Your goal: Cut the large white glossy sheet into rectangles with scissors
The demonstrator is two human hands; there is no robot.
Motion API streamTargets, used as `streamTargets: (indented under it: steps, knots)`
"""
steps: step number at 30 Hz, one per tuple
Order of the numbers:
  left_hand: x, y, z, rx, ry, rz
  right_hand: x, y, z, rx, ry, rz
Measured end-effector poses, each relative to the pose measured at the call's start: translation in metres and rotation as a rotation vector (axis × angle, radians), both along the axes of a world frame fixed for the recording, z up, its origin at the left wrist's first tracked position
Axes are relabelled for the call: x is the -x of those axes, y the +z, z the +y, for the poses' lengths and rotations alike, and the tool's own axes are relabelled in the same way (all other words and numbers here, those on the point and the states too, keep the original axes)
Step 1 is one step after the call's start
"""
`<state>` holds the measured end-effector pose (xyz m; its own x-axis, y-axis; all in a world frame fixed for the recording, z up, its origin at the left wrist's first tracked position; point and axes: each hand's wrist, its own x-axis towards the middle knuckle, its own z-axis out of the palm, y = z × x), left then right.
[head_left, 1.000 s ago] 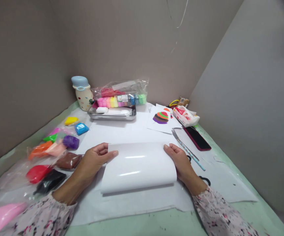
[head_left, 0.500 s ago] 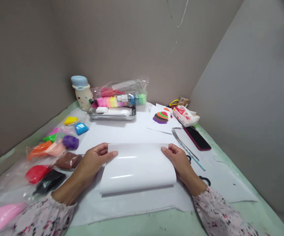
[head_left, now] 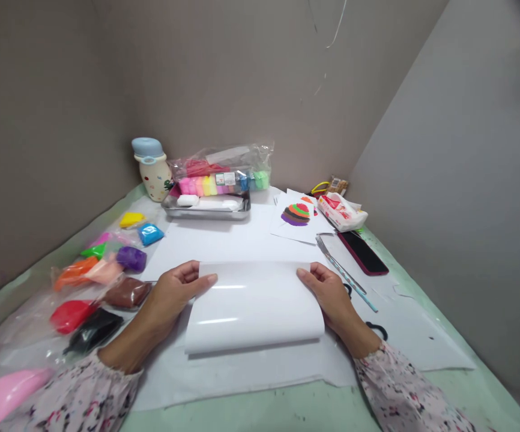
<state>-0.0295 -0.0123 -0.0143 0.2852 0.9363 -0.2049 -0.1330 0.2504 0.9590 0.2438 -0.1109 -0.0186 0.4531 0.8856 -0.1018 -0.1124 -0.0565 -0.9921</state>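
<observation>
A glossy white sheet of paper (head_left: 255, 309) is bent over in front of me, its curved fold toward me and its free edge away. My left hand (head_left: 188, 287) pinches the sheet's left corner, thumb on top. At the right corner my right hand (head_left: 325, 291) grips it the same way. Beneath lies more white paper (head_left: 224, 240). Scissors (head_left: 376, 330) with dark handles lie partly hidden beside my right wrist. A brown clay packet (head_left: 128, 292) is close to my left forearm.
Clay packets in several colours, such as purple (head_left: 132, 258) and black (head_left: 94, 332), line the left. A metal tray (head_left: 206, 213), a bottle (head_left: 154, 174) and a bagged clay set (head_left: 224, 180) stand behind. At right are a striped clay picture (head_left: 296, 215), tissues (head_left: 343, 213), a fork (head_left: 338, 267) and a phone (head_left: 362, 253).
The whole view has shifted very slightly to the right. Both hands keep the same hold on the bent sheet, and nothing else has visibly moved.
</observation>
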Motion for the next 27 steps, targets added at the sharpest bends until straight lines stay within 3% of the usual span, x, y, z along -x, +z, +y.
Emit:
streamTargets:
  steps: [4, 10, 18, 27]
  knots:
    - [-0.0020, 0.0047, -0.0028, -0.022, -0.015, 0.002, -0.0020, -0.0036, 0.0003, 0.005, 0.003, -0.004]
    - [-0.0022, -0.0010, -0.0006, -0.014, 0.036, 0.055, -0.0016, -0.0024, 0.0002, 0.021, 0.006, -0.003]
    - [-0.0027, 0.0070, -0.0049, -0.008, -0.008, 0.048, -0.0001, -0.0003, -0.0001, 0.022, -0.001, 0.019]
    - [-0.0008, 0.0041, -0.0034, -0.010, -0.012, 0.072, -0.0027, -0.0043, -0.0004, 0.013, 0.008, 0.025]
